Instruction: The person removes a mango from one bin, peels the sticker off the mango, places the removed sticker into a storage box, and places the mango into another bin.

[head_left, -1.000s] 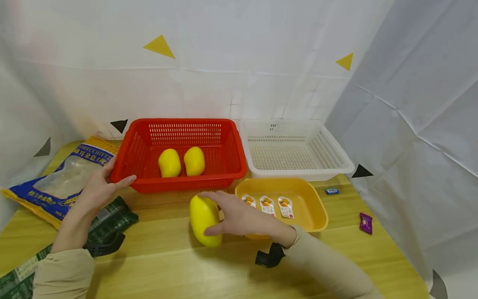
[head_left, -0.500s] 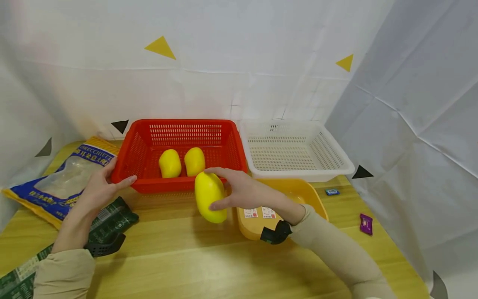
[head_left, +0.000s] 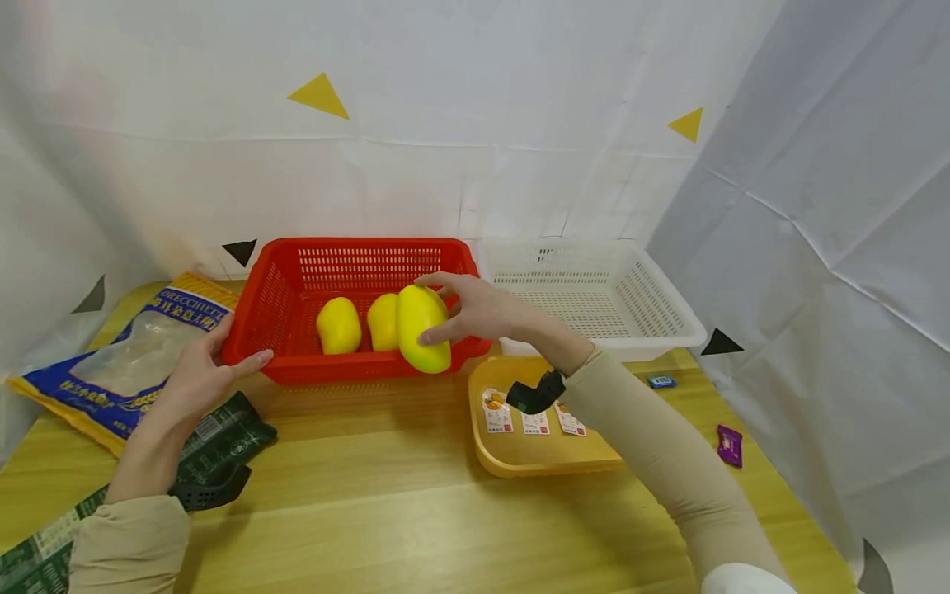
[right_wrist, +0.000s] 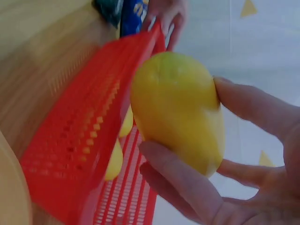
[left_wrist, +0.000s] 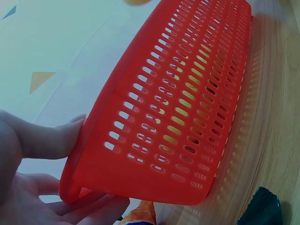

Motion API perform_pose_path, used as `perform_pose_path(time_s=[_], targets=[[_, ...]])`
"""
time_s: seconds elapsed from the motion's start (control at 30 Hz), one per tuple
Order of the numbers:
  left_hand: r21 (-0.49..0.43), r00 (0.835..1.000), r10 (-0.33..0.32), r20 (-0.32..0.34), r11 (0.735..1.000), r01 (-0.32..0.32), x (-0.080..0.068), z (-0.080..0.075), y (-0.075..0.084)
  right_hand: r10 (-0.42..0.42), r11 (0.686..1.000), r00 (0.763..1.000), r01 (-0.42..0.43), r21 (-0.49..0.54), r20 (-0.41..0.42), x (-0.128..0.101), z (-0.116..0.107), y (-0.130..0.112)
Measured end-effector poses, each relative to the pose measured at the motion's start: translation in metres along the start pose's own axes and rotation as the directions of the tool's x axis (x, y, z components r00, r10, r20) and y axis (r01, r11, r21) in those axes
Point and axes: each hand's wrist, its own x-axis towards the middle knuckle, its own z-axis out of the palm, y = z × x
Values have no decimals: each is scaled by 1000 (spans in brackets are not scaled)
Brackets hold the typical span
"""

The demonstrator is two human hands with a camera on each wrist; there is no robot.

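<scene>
over the front right rim of the red basket [head_left: 356, 309], right hand [head_left: 482, 309] curled round a yellow mango [head_left: 421, 328], thumb underneath and fingers [right_wrist: 255, 110] over the top, fruit held in the air just above the rim. inside the basket, two more mangoes [head_left: 339, 324] lying side by side, the nearer one partly hidden behind the held fruit. at the basket's front left corner, left hand [head_left: 195, 375] gripping the rim, thumb on the front wall and fingers round the side, clearly seen in the left wrist view [left_wrist: 51, 140]. right of the red basket, touching it, a white basket [head_left: 668, 318]. in front of that, a yellow tray [head_left: 519, 458] on the wooden worktop [head_left: 356, 495], three small packets [head_left: 530, 419] lying in a row within it. left of the red basket, a blue and yellow bag [head_left: 111, 363], with a dark green packet [head_left: 230, 437] near the left wrist. far right on the worktop, a small purple sachet [head_left: 729, 444] and a small blue one [head_left: 660, 381], well apart from the hands.
</scene>
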Motion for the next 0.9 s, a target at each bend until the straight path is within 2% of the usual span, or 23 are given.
perform_pose_path(time_s=[0.1,0.33,0.47,0.7,0.9], targets=[[-6,1000,4,-3,1000,-4,0,0,0,39,999,999,-40,32,18,14,-8,4],[24,1000,-4,-13,1000,4,0,0,0,120,992,992,-121,32,31,51,-22,19],[29,1000,-8,-13,1000,8,0,1,-1,163,982,984,-169,83,67,68,-25,26],[20,1000,-13,-10,1000,13,1,2,-1,255,956,960,-268,116,118,91,-28,32],[19,1000,-11,-12,1000,11,1,1,-2,305,942,934,-325,87,186,105,-29,37]])
